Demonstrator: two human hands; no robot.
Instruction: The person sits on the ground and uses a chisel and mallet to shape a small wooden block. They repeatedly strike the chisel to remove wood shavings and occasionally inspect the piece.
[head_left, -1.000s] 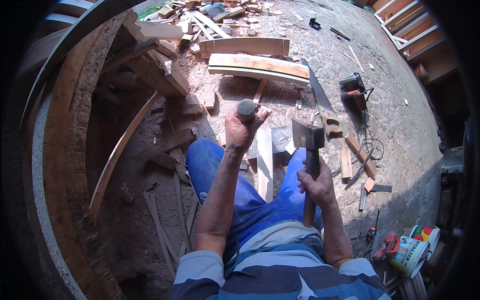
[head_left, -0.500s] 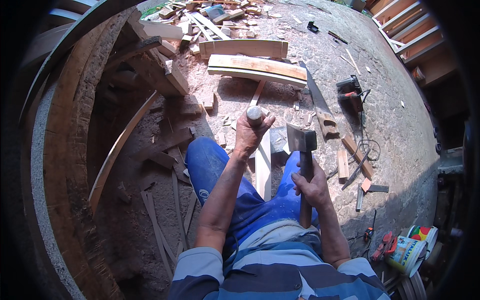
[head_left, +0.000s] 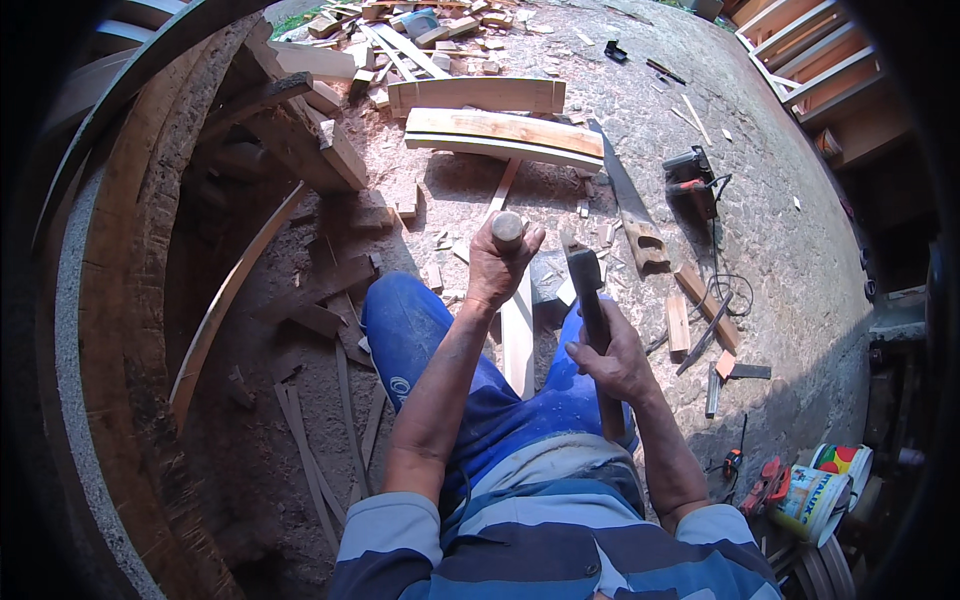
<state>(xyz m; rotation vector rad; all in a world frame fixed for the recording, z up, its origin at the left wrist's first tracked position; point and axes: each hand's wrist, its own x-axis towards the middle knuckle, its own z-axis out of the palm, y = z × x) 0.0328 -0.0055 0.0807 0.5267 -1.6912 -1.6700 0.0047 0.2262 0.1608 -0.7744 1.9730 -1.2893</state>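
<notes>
My left hand point(head_left: 495, 270) is wrapped round an upright chisel point(head_left: 507, 231); only the round butt of its handle shows, and its blade is hidden beneath the fist. To the right, my right hand point(head_left: 617, 357) grips the dark handle of a hatchet point(head_left: 583, 268). The hatchet's head is up, level with the chisel's butt and apart from it. A pale wooden board point(head_left: 517, 345) runs between my knees, under and beyond my left hand. Where the chisel's tip rests cannot be seen.
Ahead lie curved wooden pieces point(head_left: 505, 136), a handsaw point(head_left: 635, 215) and a corded power tool point(head_left: 690, 185). Wood blocks point(head_left: 678, 328) and a try square point(head_left: 735, 371) lie to the right, with buckets point(head_left: 810, 500) nearer. A large curved timber frame point(head_left: 120, 330) stands at left.
The hatchet head has turned so that it looks narrower, and it has shifted slightly left. My left hand keeps its hold on the chisel. The whole view has shifted a little.
</notes>
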